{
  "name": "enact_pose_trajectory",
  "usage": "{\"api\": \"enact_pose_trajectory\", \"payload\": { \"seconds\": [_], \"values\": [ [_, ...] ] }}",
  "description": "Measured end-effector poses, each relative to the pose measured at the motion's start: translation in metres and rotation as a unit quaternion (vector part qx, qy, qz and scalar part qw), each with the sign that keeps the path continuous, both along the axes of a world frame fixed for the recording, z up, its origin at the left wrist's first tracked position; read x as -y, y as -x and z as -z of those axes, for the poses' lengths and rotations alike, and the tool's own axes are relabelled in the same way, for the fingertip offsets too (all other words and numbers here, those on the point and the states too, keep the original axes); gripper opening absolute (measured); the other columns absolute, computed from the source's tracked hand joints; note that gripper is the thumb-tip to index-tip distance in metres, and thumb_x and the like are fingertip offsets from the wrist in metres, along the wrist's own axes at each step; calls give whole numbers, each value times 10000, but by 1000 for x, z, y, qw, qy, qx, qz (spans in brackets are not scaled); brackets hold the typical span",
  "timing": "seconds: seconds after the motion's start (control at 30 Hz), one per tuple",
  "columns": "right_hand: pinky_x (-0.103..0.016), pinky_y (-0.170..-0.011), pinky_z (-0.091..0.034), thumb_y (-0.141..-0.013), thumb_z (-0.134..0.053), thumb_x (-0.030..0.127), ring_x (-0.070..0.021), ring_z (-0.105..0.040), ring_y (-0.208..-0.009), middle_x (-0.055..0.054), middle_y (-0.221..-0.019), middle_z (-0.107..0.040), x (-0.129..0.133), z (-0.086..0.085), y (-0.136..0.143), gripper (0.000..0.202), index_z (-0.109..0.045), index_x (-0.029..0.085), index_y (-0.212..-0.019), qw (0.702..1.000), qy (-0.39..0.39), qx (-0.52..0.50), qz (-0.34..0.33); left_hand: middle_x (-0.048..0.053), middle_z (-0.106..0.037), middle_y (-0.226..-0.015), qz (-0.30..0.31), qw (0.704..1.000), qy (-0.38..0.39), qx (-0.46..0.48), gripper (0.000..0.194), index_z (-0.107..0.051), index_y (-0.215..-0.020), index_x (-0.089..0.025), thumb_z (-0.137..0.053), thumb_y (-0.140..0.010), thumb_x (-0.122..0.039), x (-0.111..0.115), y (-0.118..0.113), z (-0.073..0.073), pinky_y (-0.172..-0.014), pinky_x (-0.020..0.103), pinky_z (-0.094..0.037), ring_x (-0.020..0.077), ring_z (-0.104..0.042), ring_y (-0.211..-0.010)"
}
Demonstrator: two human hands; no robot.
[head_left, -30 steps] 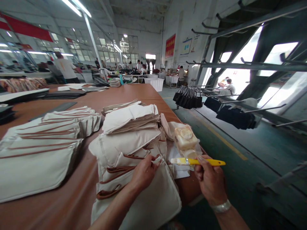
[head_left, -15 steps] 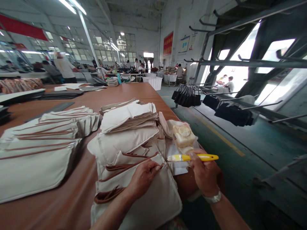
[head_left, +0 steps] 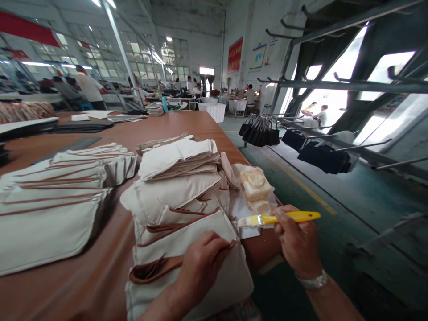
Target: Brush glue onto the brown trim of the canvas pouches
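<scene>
My right hand (head_left: 297, 240) grips a flat paintbrush with a yellow handle (head_left: 306, 216), its pale bristles pointing left. With the thumb and fingers pinched, my left hand (head_left: 202, 258) holds the end of a brown strip (head_left: 167, 270) over the top cream fabric piece (head_left: 236, 278). That piece lies on a stack of cream pieces (head_left: 174, 194) with brown trim. The bristles are close to the stack's right edge, just beyond my left fingertips. Behind the brush stands a cut-open plastic container (head_left: 256, 183), smeared with something pale, on white paper (head_left: 249, 232).
A fanned pile of cream pieces with brown edging (head_left: 50, 227) covers the left of the brown-topped table (head_left: 197, 122). Dark and white sheets lie farther back. A metal rack (head_left: 351, 88) with hanging black goods (head_left: 259, 133) stands right. Several people work in the background.
My left hand has come nearer and to the right, lifting the strip's end. My right hand has shifted right and slightly down with the paintbrush. The view has tilted slightly.
</scene>
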State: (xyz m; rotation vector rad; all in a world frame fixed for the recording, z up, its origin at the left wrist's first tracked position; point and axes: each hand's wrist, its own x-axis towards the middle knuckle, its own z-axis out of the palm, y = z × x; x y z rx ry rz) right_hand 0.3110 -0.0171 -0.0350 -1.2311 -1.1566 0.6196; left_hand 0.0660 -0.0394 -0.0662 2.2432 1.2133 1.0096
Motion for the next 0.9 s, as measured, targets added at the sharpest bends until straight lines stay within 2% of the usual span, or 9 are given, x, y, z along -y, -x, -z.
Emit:
{"api": "enact_pose_trajectory", "payload": {
  "seconds": [0.07, 0.13, 0.2, 0.27, 0.43, 0.57, 0.7, 0.83, 0.9],
  "values": [
    [-262, -453, -351, -965, -626, 494, -162, -470, -492, 17, -579, -496, 6, -7, -1, 312, -649, 196, -873, 999, 4, 5, -41, 47, -652, -842, 9, 995, -100, -24, 159, -689, -968, -203, -533, -998, -205, 4, 0, 6, -663, 239, -463, 148, -609, -756],
    [-263, -492, -375, -975, -616, 464, -160, -472, -521, 13, -598, -506, 13, -15, -1, 299, -647, 198, -842, 992, 13, 42, -116, 38, -628, -803, 18, 984, -167, -58, 139, -658, -977, -192, -522, -1002, -174, 7, 0, 11, -637, 243, -448, 141, -579, -709],
    [-266, -531, -387, -989, -599, 436, -158, -465, -551, 9, -622, -512, 19, -23, -4, 300, -638, 198, -810, 975, 32, 92, -201, 28, -613, -784, 31, 974, -199, -103, 107, -635, -996, -188, -531, -998, -163, 9, 1, 14, -620, 263, -430, 146, -551, -684],
    [-264, -541, -379, -999, -587, 411, -157, -453, -566, 10, -637, -505, 22, -31, -9, 294, -629, 201, -798, 959, 48, 128, -250, 29, -613, -790, 49, 963, -219, -152, 92, -623, -1034, -182, -538, -998, -172, 12, 2, 15, -614, 289, -414, 159, -539, -686],
    [-263, -552, -381, -1000, -571, 376, -162, -474, -590, 8, -678, -528, 26, -46, -8, 257, -642, 204, -822, 967, 0, 165, -194, 41, -617, -813, 60, 941, -256, -215, 136, -612, -1077, -164, -490, -1019, -183, 16, 3, 16, -604, 316, -392, 165, -532, -693],
    [-262, -554, -389, -1019, -511, 353, -155, -492, -574, 9, -659, -533, 32, -50, 3, 313, -600, 207, -758, 938, 21, 212, -274, 32, -612, -794, 51, 941, -269, -201, 132, -608, -1033, -159, -477, -1018, -158, 18, 2, 11, -587, 311, -380, 158, -508, -660],
    [-268, -560, -392, -1028, -526, 372, -157, -493, -589, 2, -697, -553, 35, -47, 5, 286, -625, 209, -814, 954, 3, 212, -213, 26, -610, -796, 37, 948, -241, -203, 100, -610, -1020, -187, -511, -1016, -191, 18, 0, 10, -601, 312, -387, 161, -531, -681],
    [-267, -539, -391, -1024, -515, 410, -159, -478, -565, 5, -644, -522, 36, -40, 3, 345, -608, 210, -759, 945, 24, 202, -257, 20, -619, -794, -2, 961, -197, -195, 109, -603, -941, -216, -545, -1013, -275, 19, 4, 16, -610, 299, -411, 163, -565, -695],
    [-265, -505, -375, -1005, -550, 443, -155, -456, -537, 7, -613, -493, 38, -36, -4, 364, -607, 209, -732, 957, 39, 180, -225, 20, -626, -787, -38, 963, -179, -197, 149, -600, -908, -224, -566, -1002, -335, 21, 8, 21, -594, 296, -410, 170, -578, -685]
  ]
}}
